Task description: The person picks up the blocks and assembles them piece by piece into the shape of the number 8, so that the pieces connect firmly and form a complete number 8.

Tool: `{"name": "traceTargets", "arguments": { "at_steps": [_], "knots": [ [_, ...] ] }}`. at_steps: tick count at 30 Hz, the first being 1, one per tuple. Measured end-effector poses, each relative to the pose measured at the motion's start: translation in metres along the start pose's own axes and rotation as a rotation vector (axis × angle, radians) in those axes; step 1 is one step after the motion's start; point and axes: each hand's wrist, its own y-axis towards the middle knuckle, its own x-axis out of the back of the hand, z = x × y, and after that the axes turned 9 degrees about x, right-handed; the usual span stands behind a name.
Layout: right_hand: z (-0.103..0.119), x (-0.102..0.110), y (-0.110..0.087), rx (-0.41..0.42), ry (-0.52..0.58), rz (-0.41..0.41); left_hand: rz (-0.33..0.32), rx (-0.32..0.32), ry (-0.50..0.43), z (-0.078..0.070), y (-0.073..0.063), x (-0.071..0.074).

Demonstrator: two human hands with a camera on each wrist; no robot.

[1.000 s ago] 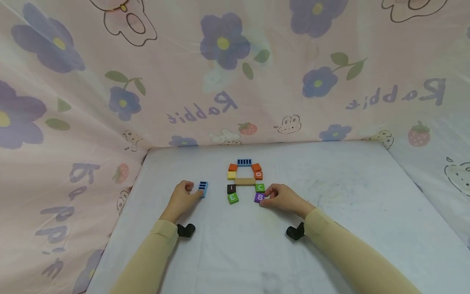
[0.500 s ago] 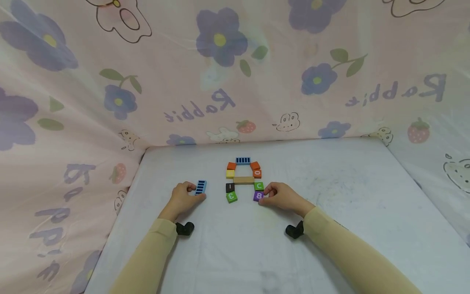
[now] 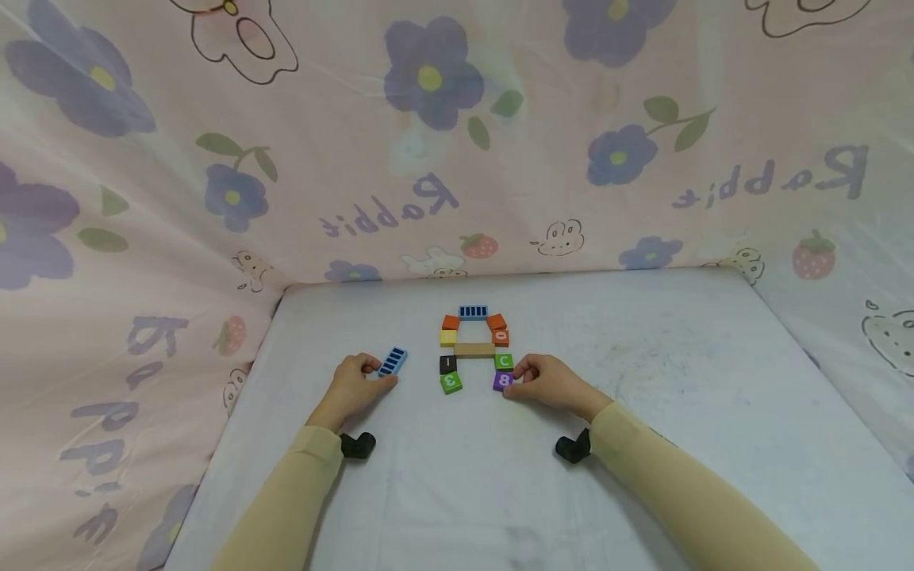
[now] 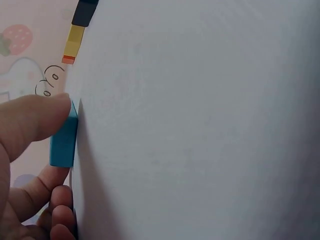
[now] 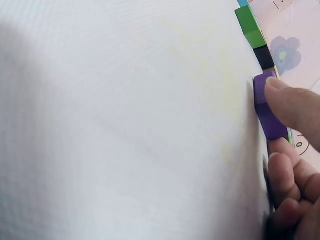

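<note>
My left hand (image 3: 353, 386) pinches a light blue block (image 3: 393, 362) with dark bars, thumb at the near end and index finger on the left side. The block lies slanted, left of an outline of small blocks. In the left wrist view its plain blue side (image 4: 63, 147) shows between thumb and index finger. At the outline's lower right, my right hand (image 3: 550, 386) holds a purple block (image 3: 502, 381) marked 8. The right wrist view shows the thumb on the purple block's near side (image 5: 270, 112), with the index finger at its end.
Above the purple block is a green C block (image 3: 504, 362). Across from it lie a black block (image 3: 447, 365) and a green 3 block (image 3: 451, 383). A tan bar (image 3: 474, 350) crosses the middle, and another blue barred block (image 3: 473, 312) tops the outline. Printed cloth (image 3: 500, 198) walls the white table.
The light blue block has turned clockwise. My left thumb has come off its face to the near end, and the index finger has moved against its side. My right hand stays at the purple block.
</note>
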Motion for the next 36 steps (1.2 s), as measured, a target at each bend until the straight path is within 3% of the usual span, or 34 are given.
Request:
{"name": "traceTargets", "arguments": {
  "at_steps": [14, 23, 28, 31, 36],
  "knots": [
    [-0.004, -0.002, 0.004, -0.009, 0.001, 0.002, -0.004, 0.003, -0.023, 0.007, 0.002, 0.003],
    [-0.004, -0.003, 0.004, -0.009, 0.0, 0.0, -0.011, -0.026, -0.034, -0.008, -0.01, -0.008],
    [-0.004, -0.003, 0.002, -0.013, -0.006, -0.002, 0.006, -0.087, -0.008, -0.021, -0.019, -0.02],
    [-0.004, -0.002, 0.002, -0.011, -0.006, 0.002, 0.064, -0.153, 0.0, -0.031, -0.028, -0.027],
    [-0.001, -0.001, 0.001, 0.0, -0.002, -0.001, 0.195, -0.324, 0.072, -0.045, -0.04, -0.042]
  ]
}}
